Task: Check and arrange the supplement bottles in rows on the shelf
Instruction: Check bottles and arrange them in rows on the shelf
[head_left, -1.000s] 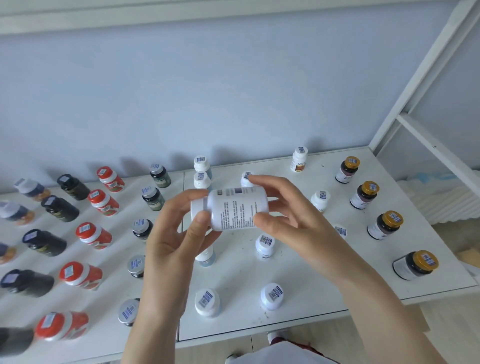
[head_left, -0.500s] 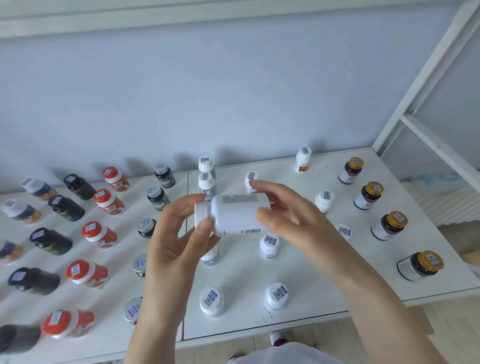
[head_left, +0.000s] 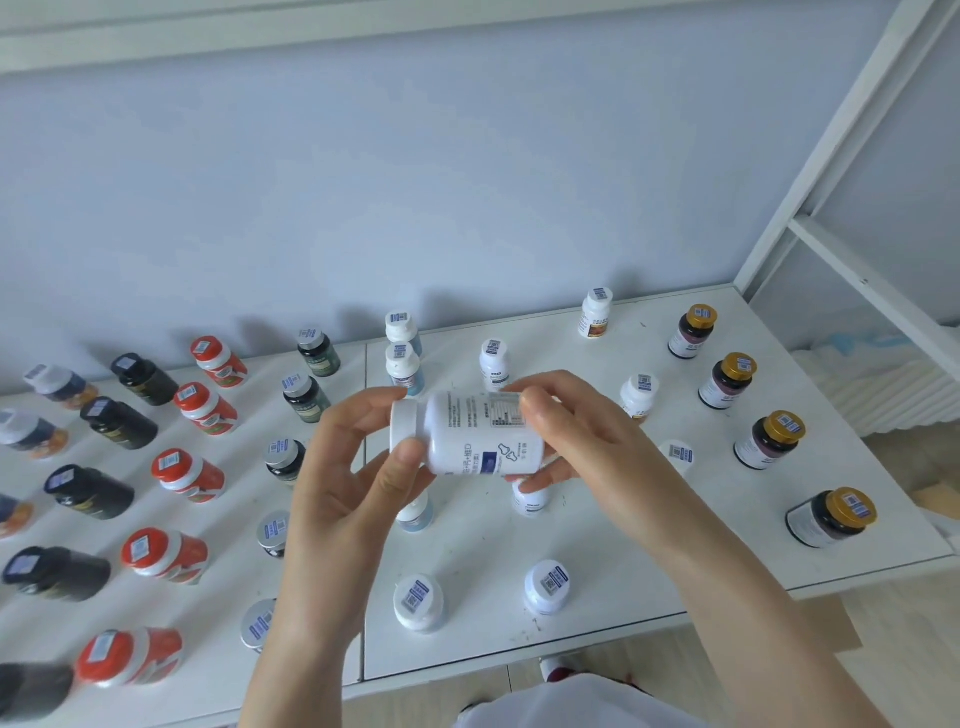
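A white supplement bottle (head_left: 470, 434) lies sideways in the air above the white shelf (head_left: 597, 525), its cap pointing left. My left hand (head_left: 353, 467) pinches the cap end between thumb and fingers. My right hand (head_left: 576, 431) grips the bottom end, fingers curled over the label. Small printed text and a blue band with a bone symbol face me. Below the bottle stand rows of white-capped bottles (head_left: 418, 600), partly hidden behind my hands.
Red-capped bottles (head_left: 189, 475) and black bottles (head_left: 88, 491) stand in rows on the left. Dark bottles with gold caps (head_left: 771, 439) line the right side. Silver-capped green bottles (head_left: 306, 397) stand left of centre. A white shelf frame (head_left: 831, 156) rises at the right.
The bottle has been rotated in my hands: the barcode side gave way to the blue band and bone symbol. Both hands kept their hold.
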